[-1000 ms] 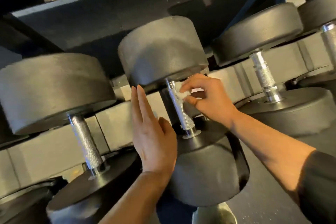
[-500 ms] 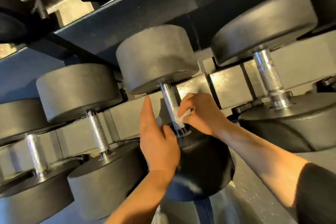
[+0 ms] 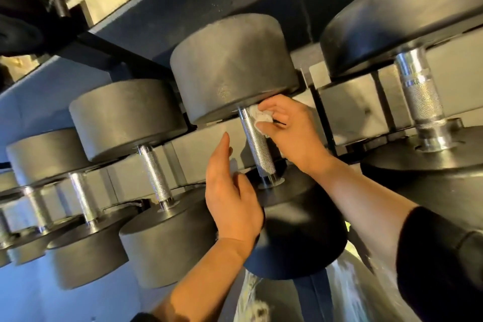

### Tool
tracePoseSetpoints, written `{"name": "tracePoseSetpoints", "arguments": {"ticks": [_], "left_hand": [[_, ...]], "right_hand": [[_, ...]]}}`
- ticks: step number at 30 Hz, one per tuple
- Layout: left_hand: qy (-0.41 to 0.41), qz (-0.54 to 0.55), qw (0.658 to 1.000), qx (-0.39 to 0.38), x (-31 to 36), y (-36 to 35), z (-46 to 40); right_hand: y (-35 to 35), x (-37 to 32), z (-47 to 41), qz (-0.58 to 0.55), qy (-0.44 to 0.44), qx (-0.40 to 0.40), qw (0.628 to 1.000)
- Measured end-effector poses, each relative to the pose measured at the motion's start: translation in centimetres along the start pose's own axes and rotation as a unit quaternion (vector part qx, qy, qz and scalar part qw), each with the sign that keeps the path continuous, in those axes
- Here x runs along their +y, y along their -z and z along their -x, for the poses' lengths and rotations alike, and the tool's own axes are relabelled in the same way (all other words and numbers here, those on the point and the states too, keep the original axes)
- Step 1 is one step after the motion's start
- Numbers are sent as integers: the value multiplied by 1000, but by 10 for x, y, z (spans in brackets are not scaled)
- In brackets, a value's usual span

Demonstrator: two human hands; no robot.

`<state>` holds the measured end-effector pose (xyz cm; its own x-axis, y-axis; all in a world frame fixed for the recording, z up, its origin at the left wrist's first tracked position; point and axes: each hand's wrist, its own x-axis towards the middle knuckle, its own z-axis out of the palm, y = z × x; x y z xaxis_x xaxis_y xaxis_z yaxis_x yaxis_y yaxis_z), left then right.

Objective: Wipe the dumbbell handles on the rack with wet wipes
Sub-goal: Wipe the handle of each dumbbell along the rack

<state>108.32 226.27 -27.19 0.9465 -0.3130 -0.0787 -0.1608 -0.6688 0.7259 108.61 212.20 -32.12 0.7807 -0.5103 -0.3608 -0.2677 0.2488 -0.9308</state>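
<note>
— What does the person wear on the arms?

— Very little shows. The right forearm (image 3: pixel 366 191) is bare from the wrist to near the elbow, where a black sleeve (image 3: pixel 439 256) begins; its cuff edge runs as a clean curve across the arm, and the cloth looks plain and matte.

— And the other side?

— The left forearm (image 3: pixel 193 282) is bare too, with only a sliver of dark sleeve (image 3: pixel 146 317) at the bottom edge.

— Any gloves, rings, a watch?

— The left hand (image 3: pixel 232 206) and right hand (image 3: pixel 292 133) are both bare, nails short.
</note>
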Motion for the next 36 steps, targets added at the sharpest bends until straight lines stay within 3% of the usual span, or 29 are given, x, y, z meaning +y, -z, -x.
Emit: {"name": "tracePoseSetpoints", "arguments": {"ticks": [6, 12, 20, 25, 29, 32, 36], "left_hand": [[-6, -4, 1000, -7, 0, -1, -1], [-14, -13, 1000, -10, 0, -1, -1], [-14, -27, 1000, -2, 5, -1, 0], [-18, -44, 999, -5, 9, 0, 0], [-19, -58, 998, -32, 9, 1, -1], [-48, -62, 992, -100, 15, -2, -6], [-153, -15, 971, -184, 46, -25, -21]], "right_hand": [[9, 7, 3, 2, -64, -39, 997], [25, 7, 20, 146, -78, -127, 978], [19, -2, 31, 306, -54, -163, 936], [21, -4, 34, 285, -14, -131, 949], [28, -3, 38, 130, 25, -23, 991], [36, -8, 40, 220, 84, 45, 971], [68, -30, 37, 338, 125, 114, 926]]}}
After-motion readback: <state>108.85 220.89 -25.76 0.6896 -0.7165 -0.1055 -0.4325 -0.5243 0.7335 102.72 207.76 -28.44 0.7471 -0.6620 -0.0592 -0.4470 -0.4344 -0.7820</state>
